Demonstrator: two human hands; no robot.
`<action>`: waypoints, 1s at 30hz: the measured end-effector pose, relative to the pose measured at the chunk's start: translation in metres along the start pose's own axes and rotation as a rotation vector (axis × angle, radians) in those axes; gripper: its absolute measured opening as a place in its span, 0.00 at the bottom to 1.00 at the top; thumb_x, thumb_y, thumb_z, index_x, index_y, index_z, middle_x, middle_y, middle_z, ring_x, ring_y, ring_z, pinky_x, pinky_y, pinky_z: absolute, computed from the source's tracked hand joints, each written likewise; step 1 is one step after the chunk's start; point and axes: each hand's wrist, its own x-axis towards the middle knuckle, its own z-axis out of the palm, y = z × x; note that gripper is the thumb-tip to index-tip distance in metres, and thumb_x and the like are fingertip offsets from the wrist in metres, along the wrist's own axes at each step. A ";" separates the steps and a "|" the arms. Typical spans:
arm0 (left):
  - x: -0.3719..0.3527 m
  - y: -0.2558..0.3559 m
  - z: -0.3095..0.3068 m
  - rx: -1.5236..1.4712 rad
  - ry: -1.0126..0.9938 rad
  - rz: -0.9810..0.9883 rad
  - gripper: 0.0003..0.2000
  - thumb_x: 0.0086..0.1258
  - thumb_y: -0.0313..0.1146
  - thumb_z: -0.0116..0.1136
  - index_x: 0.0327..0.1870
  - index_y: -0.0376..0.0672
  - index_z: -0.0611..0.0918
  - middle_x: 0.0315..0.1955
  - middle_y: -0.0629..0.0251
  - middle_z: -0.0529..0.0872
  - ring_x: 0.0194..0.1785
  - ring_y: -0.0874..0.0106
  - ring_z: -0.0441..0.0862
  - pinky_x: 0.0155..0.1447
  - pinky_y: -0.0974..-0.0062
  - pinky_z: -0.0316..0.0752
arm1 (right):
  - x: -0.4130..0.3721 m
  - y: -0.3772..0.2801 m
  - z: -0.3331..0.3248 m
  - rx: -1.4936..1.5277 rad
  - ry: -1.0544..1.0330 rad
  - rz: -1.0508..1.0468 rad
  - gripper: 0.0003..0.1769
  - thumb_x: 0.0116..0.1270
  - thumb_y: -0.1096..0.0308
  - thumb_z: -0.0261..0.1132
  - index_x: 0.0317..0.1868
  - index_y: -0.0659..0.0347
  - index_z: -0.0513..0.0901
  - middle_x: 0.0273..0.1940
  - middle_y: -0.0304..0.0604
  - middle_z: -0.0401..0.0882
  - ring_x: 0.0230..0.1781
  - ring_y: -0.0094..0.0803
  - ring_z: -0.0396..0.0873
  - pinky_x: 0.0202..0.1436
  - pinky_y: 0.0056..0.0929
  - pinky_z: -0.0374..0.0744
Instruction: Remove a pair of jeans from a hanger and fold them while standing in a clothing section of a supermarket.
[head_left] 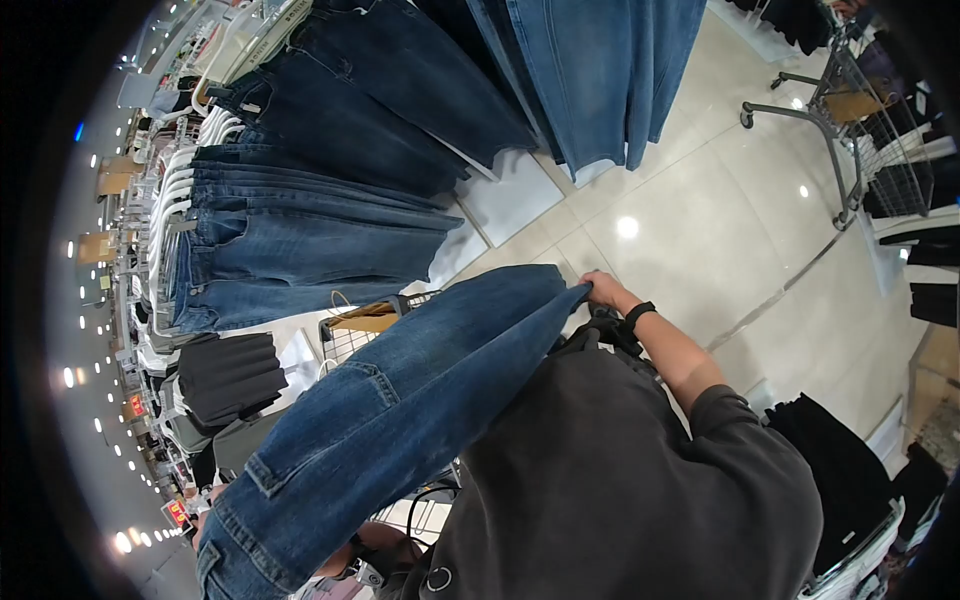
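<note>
A pair of blue denim jeans (400, 375) stretches diagonally across the middle, waistband at the lower left and leg ends at the upper right. My right hand (603, 289), with a black band on its wrist, is closed on the hem of one leg. My left hand (204, 520) is at the waistband end, mostly hidden behind the denim; only bits of fingers show at the edge. A watch (366, 571) is on that wrist. My dark grey top (640, 480) fills the lower middle. Part of a wire cart (345, 340) shows behind the jeans.
Jeans on white hangers (310, 235) hang in a row at upper left, with lighter jeans (600, 75) at the top. Folded-looking dark garments (235, 375) hang lower left. A wheeled wire cart (855, 130) stands upper right on the tile floor (690, 230). Black garments (825, 470) hang lower right.
</note>
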 end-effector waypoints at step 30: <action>-0.109 -0.091 0.076 -0.032 -1.003 -0.838 0.23 0.64 0.28 0.64 0.61 0.37 0.75 0.51 0.65 0.79 0.54 0.75 0.73 0.63 0.76 0.62 | -0.162 -0.165 -0.196 1.077 0.095 0.184 0.12 0.65 0.63 0.66 0.41 0.64 0.84 0.35 0.38 0.85 0.32 0.25 0.83 0.37 0.22 0.80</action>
